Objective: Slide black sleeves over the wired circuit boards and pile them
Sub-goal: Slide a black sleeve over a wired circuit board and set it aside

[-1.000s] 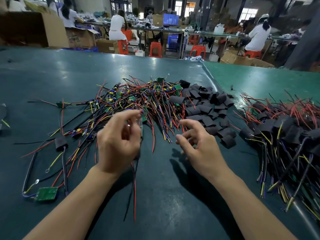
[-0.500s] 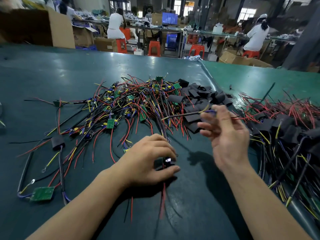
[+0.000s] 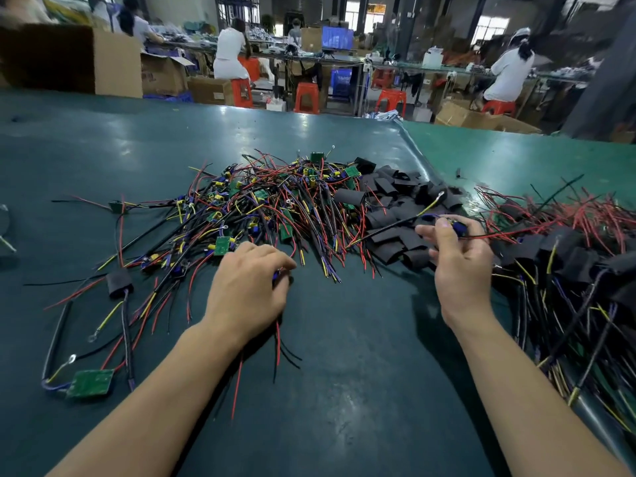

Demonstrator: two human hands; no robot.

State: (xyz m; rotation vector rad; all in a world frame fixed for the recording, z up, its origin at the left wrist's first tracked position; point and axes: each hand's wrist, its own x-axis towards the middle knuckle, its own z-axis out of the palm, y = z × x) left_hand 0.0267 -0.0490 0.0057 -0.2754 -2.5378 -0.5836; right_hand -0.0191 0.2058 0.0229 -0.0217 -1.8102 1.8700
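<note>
Left hand [image 3: 246, 290] grips wire bundle [image 3: 278, 342] on table [image 3: 361, 390] — right hand [image 3: 459, 259] pinches wired board [image 3: 459, 228] above loose sleeves [image 3: 395, 215].

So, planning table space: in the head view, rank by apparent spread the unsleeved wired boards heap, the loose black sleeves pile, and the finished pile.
1. Unsleeved wired boards heap
2. Finished pile, partly cut off, so unsure
3. Loose black sleeves pile
</note>
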